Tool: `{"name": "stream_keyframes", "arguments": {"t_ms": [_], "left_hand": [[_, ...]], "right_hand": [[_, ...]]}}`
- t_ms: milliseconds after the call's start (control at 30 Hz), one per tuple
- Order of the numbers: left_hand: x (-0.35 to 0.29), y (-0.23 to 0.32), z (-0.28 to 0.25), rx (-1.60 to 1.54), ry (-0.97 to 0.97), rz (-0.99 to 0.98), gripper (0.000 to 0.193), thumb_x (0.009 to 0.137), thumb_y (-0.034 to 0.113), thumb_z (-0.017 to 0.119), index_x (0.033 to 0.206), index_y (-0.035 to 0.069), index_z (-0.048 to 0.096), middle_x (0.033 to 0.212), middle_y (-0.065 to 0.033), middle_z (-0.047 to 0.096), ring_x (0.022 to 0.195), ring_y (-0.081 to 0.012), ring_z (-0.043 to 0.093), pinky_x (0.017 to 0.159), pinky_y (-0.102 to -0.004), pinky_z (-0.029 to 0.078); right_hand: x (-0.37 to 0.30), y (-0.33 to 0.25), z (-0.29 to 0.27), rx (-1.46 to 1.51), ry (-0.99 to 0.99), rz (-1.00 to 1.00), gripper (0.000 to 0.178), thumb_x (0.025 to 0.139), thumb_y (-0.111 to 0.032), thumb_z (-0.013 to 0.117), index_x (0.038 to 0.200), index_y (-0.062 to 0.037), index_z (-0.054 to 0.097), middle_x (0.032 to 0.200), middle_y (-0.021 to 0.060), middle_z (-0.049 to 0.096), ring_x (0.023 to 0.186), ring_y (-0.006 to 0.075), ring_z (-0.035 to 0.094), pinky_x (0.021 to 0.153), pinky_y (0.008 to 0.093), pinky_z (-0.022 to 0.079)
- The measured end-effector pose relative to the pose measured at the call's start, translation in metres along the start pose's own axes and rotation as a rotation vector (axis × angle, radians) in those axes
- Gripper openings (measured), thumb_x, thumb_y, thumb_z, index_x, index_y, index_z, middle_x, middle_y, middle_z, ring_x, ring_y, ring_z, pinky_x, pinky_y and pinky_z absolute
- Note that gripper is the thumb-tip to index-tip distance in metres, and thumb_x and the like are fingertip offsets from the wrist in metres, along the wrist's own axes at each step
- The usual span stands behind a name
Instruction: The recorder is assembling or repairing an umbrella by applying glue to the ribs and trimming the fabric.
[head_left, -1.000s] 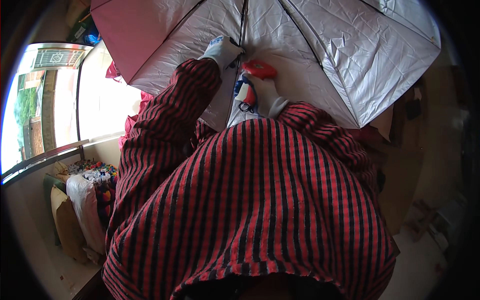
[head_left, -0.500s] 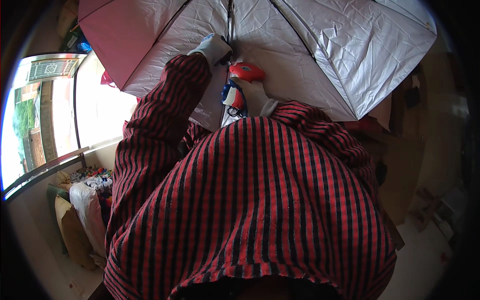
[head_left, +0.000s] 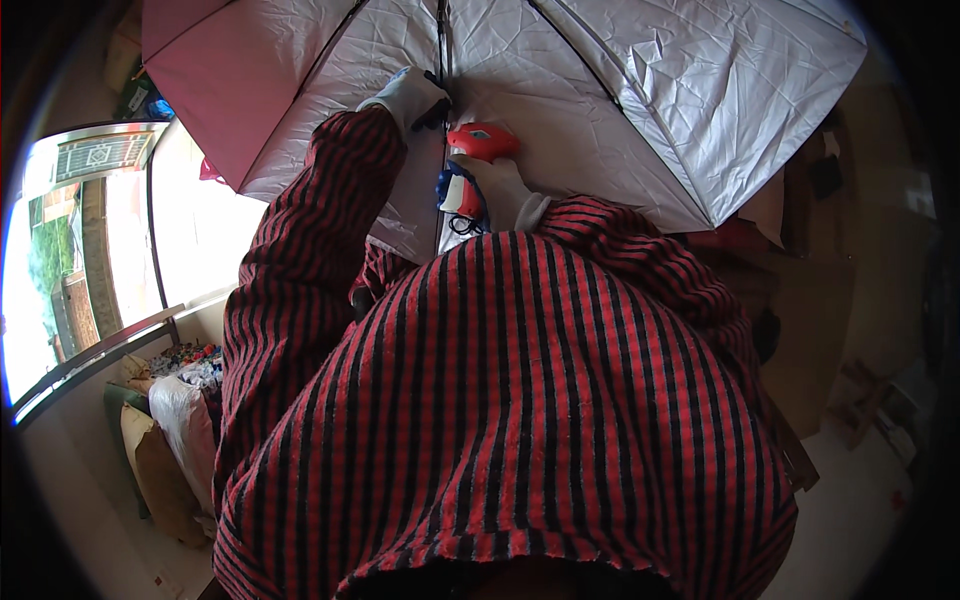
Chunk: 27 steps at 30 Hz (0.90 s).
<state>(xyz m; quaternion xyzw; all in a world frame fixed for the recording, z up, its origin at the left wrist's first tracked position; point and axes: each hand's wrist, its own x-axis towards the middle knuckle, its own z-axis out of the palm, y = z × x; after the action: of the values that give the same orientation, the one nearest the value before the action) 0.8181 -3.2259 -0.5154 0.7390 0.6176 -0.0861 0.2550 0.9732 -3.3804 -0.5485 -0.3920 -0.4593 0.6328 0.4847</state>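
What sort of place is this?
Probably a small indoor workshop, perhaps for umbrellas: an open umbrella is spread before the person, the gloved right hand holds a red tool, and sacks stand below a bright window.

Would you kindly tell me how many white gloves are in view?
2: one on the left hand, beside a dark umbrella rib, and one on the right hand, wrapped around a red tool. Others could be hidden in the dim edges.
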Motion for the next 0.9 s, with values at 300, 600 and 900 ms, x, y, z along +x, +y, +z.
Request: {"name": "stream_keyframes", "arguments": {"t_ms": [300, 600, 900], "left_hand": [[0.007, -0.005, 0.003, -0.141, -0.157, -0.073, 0.023, 0.071, 0.019, 0.068, 0.079, -0.002, 0.068, 0.066, -0.0094, 0.065, 0.052, -0.0178, 0.062, 0.046, -0.0291, 0.048], [0.004, -0.015, -0.001, -0.334, -0.172, -0.185, 0.025, 0.075, 0.03, 0.063, 0.089, 0.009, 0.071, 0.082, -0.0067, 0.069, 0.075, -0.0218, 0.067, 0.066, -0.0296, 0.053], [0.012, -0.015, -0.004, -0.215, -0.159, 0.036, 0.022, 0.075, 0.02, 0.065, 0.083, 0.0, 0.068, 0.072, -0.0091, 0.065, 0.062, -0.0176, 0.062, 0.055, -0.0285, 0.049]], "right_hand": [[-0.009, -0.012, -0.021, -0.79, -0.287, -0.382, 0.062, 0.069, -0.016, 0.072, 0.125, -0.0056, 0.047, 0.105, 0.0152, 0.06, 0.091, 0.031, 0.061, 0.084, 0.0359, 0.047], [0.004, 0.042, -0.029, -0.604, -0.327, -0.3, 0.051, 0.074, -0.016, 0.067, 0.12, -0.0062, 0.049, 0.111, 0.0113, 0.06, 0.104, 0.0258, 0.057, 0.093, 0.0346, 0.043], [0.021, 0.036, -0.019, 0.596, -0.232, 0.621, 0.031, 0.089, -0.014, 0.051, 0.119, -0.0066, 0.051, 0.113, 0.0089, 0.059, 0.105, 0.0198, 0.056, 0.094, 0.0292, 0.041]]}}
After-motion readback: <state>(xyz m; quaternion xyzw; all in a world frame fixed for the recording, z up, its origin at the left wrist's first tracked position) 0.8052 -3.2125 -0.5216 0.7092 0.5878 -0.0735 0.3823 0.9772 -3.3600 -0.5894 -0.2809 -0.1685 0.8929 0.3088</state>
